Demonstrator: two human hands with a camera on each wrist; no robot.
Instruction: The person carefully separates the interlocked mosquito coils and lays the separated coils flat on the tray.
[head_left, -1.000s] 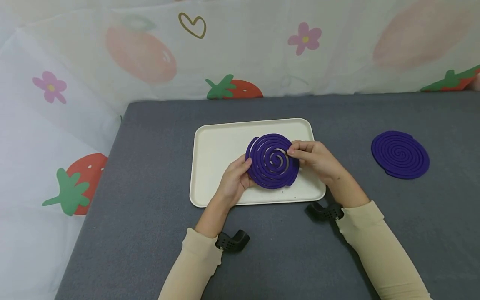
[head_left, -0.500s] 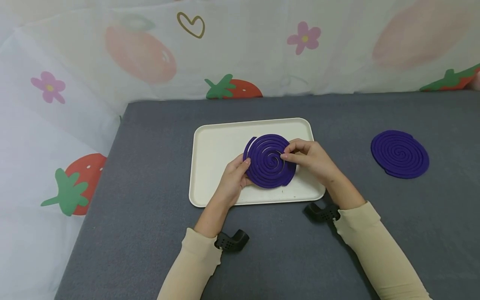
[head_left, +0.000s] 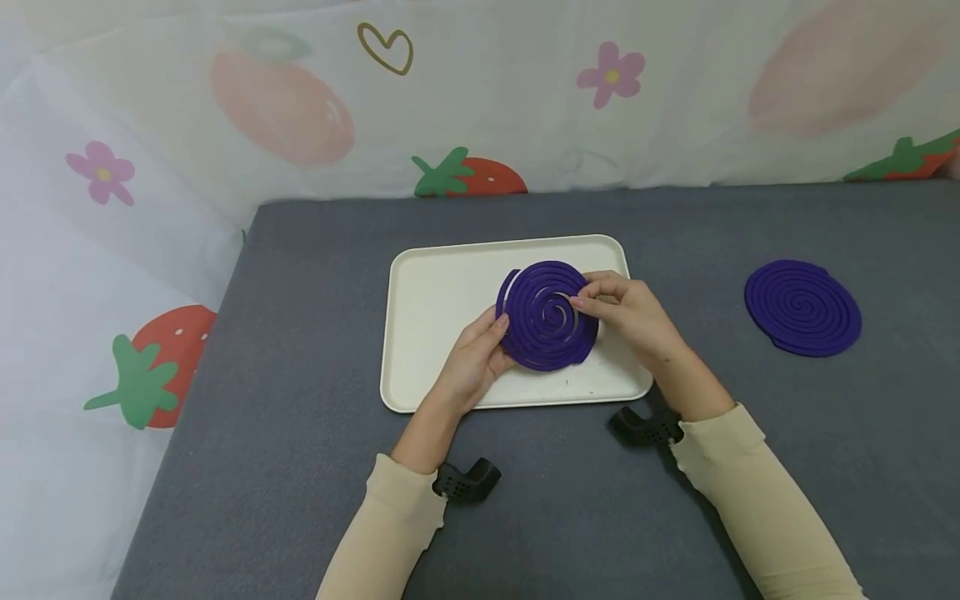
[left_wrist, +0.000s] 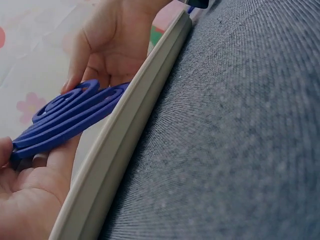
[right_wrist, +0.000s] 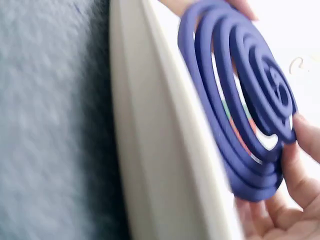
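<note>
A flat purple spiral coil (head_left: 542, 352) is held over the white tray, tilted, with gaps between some of its turns. My left hand (head_left: 471, 360) grips its left edge, thumb on top and fingers underneath. On the right side, my right hand (head_left: 628, 318) pinches an inner turn near the centre between thumb and fingers. In the left wrist view the coil (left_wrist: 65, 125) shows nearly edge-on, its middle turns raised. From the right wrist, the coil (right_wrist: 250, 186) shows its rings spread apart, with other fingers beneath it.
The shallow white tray (head_left: 435, 317) lies on the grey cloth-covered table (head_left: 300, 333), a few tiny specks near its front edge. A second purple spiral (head_left: 802, 308), tightly wound, lies to the right. A strawberry-print curtain (head_left: 480, 92) hangs behind.
The spiral shifted slightly left, then back right and a little away from me. My right fingers moved inward over it, then back out. The tray and second spiral stayed put.
</note>
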